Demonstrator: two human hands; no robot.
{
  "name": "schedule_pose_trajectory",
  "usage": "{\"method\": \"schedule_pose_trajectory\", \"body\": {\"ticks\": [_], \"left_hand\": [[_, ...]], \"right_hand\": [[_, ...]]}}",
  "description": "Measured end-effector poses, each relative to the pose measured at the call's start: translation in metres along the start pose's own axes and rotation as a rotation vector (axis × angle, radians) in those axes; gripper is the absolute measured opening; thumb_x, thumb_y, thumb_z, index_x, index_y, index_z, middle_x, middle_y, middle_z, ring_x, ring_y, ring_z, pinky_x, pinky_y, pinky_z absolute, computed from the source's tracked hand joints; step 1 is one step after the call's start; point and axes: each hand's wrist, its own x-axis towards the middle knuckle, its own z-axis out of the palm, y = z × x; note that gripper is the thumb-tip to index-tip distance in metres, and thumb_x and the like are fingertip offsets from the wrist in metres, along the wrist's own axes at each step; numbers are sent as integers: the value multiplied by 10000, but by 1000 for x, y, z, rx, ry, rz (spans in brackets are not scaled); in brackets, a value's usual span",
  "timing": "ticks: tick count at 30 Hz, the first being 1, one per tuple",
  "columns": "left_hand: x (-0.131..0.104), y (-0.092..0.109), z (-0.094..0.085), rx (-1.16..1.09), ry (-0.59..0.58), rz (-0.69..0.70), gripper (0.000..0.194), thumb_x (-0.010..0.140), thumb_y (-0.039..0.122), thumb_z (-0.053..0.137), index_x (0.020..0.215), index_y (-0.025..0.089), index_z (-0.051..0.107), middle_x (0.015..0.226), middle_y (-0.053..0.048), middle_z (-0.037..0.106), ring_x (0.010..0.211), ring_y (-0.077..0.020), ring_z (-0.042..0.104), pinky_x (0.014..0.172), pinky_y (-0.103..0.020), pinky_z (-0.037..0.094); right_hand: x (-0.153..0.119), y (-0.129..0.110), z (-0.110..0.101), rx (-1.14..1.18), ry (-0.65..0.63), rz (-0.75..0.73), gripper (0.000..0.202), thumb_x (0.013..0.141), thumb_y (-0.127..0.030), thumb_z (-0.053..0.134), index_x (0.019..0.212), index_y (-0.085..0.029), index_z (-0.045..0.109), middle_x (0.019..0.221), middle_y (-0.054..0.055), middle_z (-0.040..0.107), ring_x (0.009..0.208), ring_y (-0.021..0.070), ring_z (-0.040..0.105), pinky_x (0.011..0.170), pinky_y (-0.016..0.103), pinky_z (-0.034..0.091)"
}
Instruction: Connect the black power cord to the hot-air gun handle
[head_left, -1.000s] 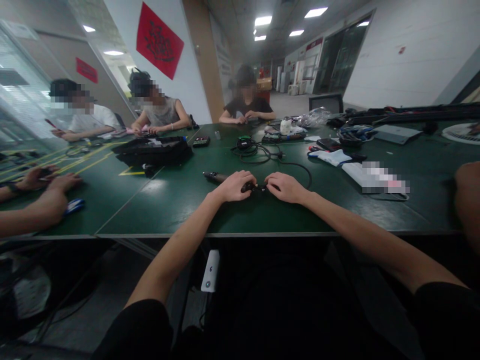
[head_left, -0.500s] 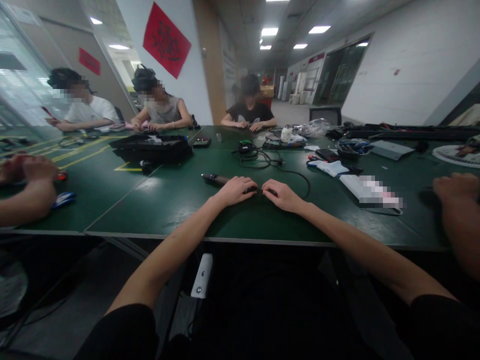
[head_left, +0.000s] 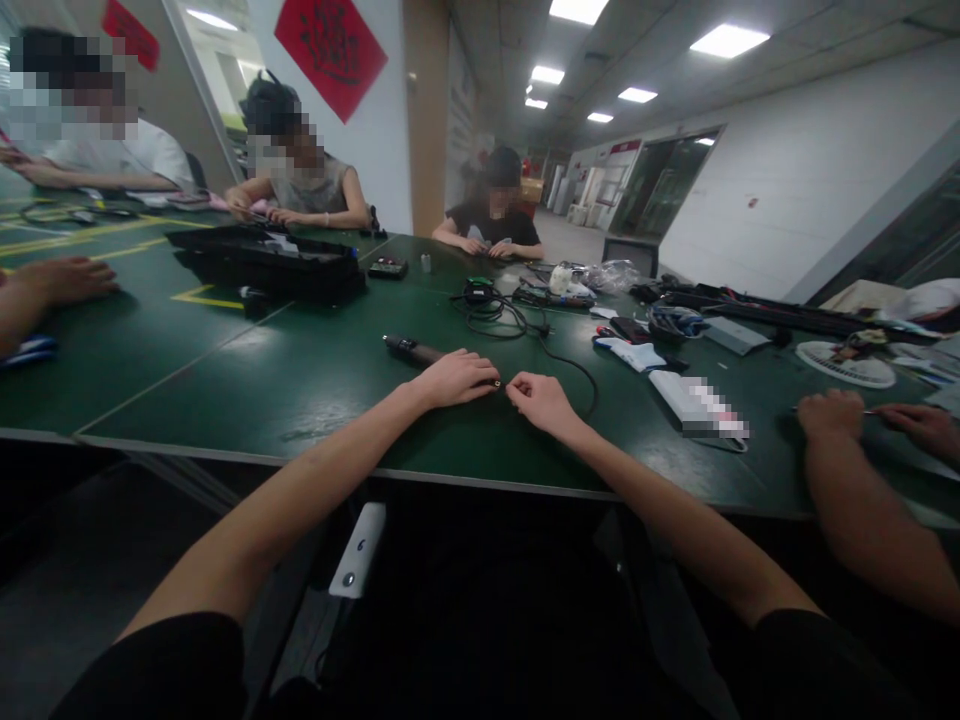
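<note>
My left hand (head_left: 459, 380) is closed over a dark, pen-shaped electric screwdriver (head_left: 412, 348) lying on the green table. Its metal tip points left, and the palm and fingers hide most of the body. A dark end with a small brassy spot (head_left: 497, 384) shows at the fingertips. Just to the right, my right hand (head_left: 541, 400) pinches what looks like the end of a black cable (head_left: 589, 375), which curves round behind that hand. The fingers cover most of the pinched part. Both hands rest low over the table, fingertips close together.
A black tray (head_left: 262, 265) stands at the back left. Tangled cable (head_left: 495, 315) lies ahead of me. On the right are a white pouch (head_left: 694, 400), a glove (head_left: 634, 352) and a white round fan grille (head_left: 844, 362). A co-worker's hands (head_left: 832, 415) work at far right.
My head view has turned and shifted, so the scene sits differently. My right fingers are drawn into a tighter pinch, and the brassy spot now shows. The co-worker's hand at left is now laid flat.
</note>
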Motion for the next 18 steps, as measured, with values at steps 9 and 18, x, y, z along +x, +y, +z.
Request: {"method": "schedule_pose_trajectory", "body": {"ticks": [9,18], "left_hand": [[3,27,-6,31,-18,67,320,1052,456,450,1156,243,665,1065,-64,720,965,-237,672,868,-376,457],[-1,38,-9,-22,18,104,299,1040,453,481,1202,250,630,1060,-68,718,944,-226,673,861,-371,475]], "right_hand": [[-48,-15,8,8,167,-45,166,974,-281,573,844,-228,662,849,42,702,777,185,636,740,297,463],[-76,-12,7,46,250,-91,193,990,-262,553,815,-241,632,1105,109,644,968,247,656,919,414,552]]}}
